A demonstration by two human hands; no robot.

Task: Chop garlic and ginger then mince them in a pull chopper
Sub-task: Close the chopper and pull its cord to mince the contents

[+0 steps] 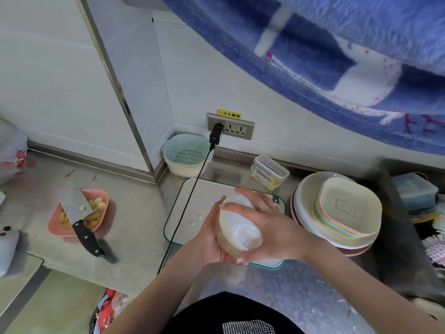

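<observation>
The white-lidded pull chopper (237, 227) is held tilted above the white cutting board (192, 201). My left hand (212, 242) cups its clear bowl from below and the left. My right hand (272, 227) wraps over the lid from the right. A few pale garlic bits (196, 220) lie on the board. To the left, a pink dish (55, 225) holds garlic cloves and ginger pieces. A cleaver (79, 213) rests across it, black handle toward me. What is inside the chopper is hidden.
A black cable (185, 206) runs from the wall socket across the board's left side. A teal colander in a white bowl (186, 154) stands at the back. Clear lidded boxes (269, 172) sit behind the board. Stacked plates and dishes (342, 208) stand to the right.
</observation>
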